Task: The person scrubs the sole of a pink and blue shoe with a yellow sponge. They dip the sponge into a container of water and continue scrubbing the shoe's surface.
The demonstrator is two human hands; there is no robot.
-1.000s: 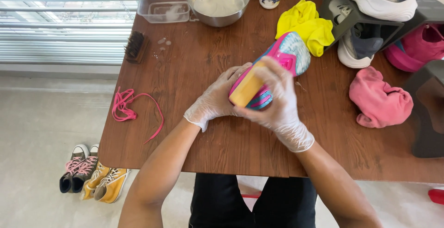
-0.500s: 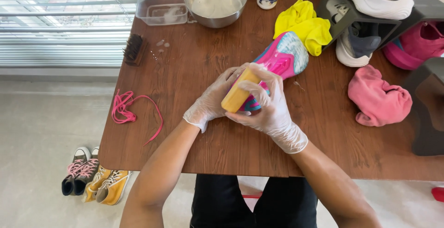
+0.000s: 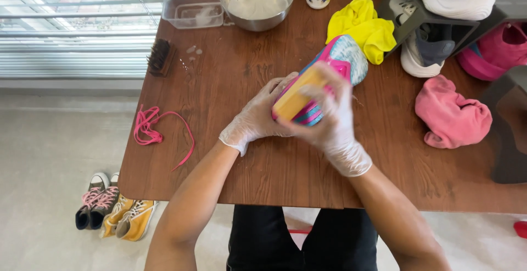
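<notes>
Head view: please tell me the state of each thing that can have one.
Pink and blue sneaker: on its side, held by gloved left hand.
Yellow wooden brush: pressed on sneaker by gloved right hand.
Steel bowl: holds foamy water.
Pink shoelace: loose, tangled.
Clear plastic tub: open.

Brown wooden table (image 3: 230, 90) | laid on it: steel bowl (image 3: 257, 1), pink lace (image 3: 151, 131), dark brush (image 3: 160, 57), yellow cloth (image 3: 363, 28), pink cloth (image 3: 451, 114)
</notes>
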